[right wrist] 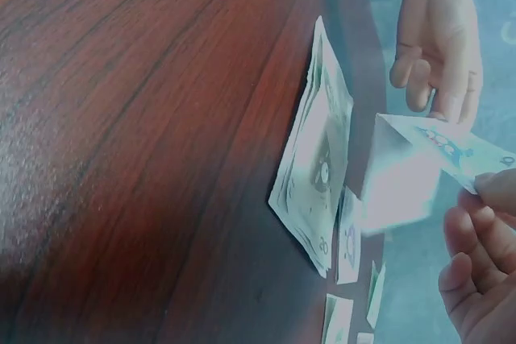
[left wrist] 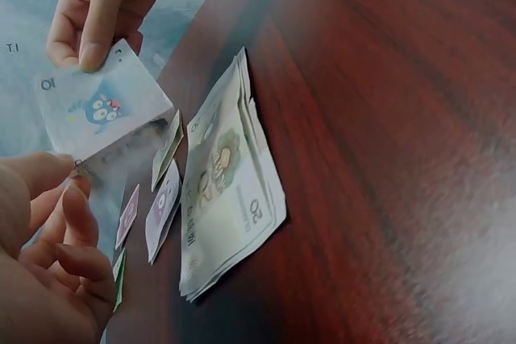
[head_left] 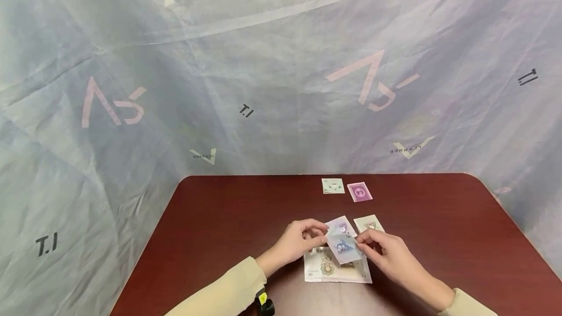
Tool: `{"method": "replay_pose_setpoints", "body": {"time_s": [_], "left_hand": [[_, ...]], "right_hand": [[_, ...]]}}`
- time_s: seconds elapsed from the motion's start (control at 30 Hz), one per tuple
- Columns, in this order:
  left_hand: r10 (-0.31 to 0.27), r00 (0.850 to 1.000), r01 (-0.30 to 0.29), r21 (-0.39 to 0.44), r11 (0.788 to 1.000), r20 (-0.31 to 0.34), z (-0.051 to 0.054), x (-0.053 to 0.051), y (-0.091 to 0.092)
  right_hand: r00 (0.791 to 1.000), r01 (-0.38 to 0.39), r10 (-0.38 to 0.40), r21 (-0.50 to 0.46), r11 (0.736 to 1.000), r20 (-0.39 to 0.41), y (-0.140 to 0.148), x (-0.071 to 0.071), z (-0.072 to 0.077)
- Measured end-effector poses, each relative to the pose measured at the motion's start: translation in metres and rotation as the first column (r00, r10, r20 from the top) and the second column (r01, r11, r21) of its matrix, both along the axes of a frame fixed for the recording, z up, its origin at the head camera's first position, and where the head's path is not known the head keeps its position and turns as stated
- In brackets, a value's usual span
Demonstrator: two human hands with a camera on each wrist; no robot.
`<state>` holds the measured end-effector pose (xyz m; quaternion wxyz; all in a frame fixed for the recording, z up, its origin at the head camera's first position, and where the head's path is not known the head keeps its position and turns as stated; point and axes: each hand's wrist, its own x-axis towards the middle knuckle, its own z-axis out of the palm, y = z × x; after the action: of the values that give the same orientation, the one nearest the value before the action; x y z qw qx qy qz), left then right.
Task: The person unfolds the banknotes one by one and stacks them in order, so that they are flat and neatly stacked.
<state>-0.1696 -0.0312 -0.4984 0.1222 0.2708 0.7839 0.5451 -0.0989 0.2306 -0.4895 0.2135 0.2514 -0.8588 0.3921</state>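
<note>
Both hands hold a folded blue-printed note by its opposite edges, raised above the table. The left hand pinches one edge between thumb and fingers. At the other edge, the right hand has its thumb and fingertips on the paper. Below lies a stack of larger notes, marked 20. A folded purple-printed note lies just behind the stack, partly covered in the head view.
A green-printed folded note and a purple one lie farther back on the dark red table. Another folded note lies beyond the right hand. Printed grey cloth hangs behind the table.
</note>
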Motion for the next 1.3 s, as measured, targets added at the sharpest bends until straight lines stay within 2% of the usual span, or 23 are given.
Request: {"method": "replay_pose_setpoints", "body": {"time_s": [0.27,0.53,0.77,0.83,0.93,1.03,1.1,1.3], "left_hand": [[-0.015,0.994,0.009,-0.058,0.998,-0.108,0.001,-0.003,-0.003],[0.0,0.988,-0.016,-0.106,0.994,-0.152,0.001,-0.006,-0.006],[0.036,0.986,-0.056,-0.122,0.991,-0.164,-0.003,-0.008,-0.013],[0.046,0.99,-0.06,-0.103,0.993,-0.132,-0.004,-0.007,-0.015],[0.044,0.999,-0.044,-0.046,0.998,-0.009,-0.007,-0.004,-0.017],[0.031,0.994,-0.032,0.01,0.999,0.104,-0.009,0.0,-0.018],[0.03,0.993,-0.032,0.019,0.999,0.114,-0.01,0.002,-0.019],[0.072,0.996,-0.072,0.008,0.997,0.057,-0.015,0.008,-0.022]], "right_hand": [[0.999,0.039,-0.039,-0.037,0.999,0.01,0.007,0.004,0.005],[0.997,0.067,-0.064,-0.086,0.994,0.043,0.013,0.003,0.013],[0.987,0.143,-0.134,-0.103,0.984,0.091,0.016,0.006,0.015],[0.98,0.172,-0.16,-0.108,0.979,0.116,0.017,0.007,0.014],[0.971,0.209,-0.192,-0.115,0.971,0.145,0.017,0.008,0.013],[0.969,0.217,-0.199,-0.122,0.968,0.144,0.017,0.009,0.009],[0.975,0.197,-0.184,-0.113,0.974,0.123,0.016,0.01,0.004],[0.986,0.154,-0.147,-0.086,0.984,0.077,0.013,0.015,-0.016]]}}
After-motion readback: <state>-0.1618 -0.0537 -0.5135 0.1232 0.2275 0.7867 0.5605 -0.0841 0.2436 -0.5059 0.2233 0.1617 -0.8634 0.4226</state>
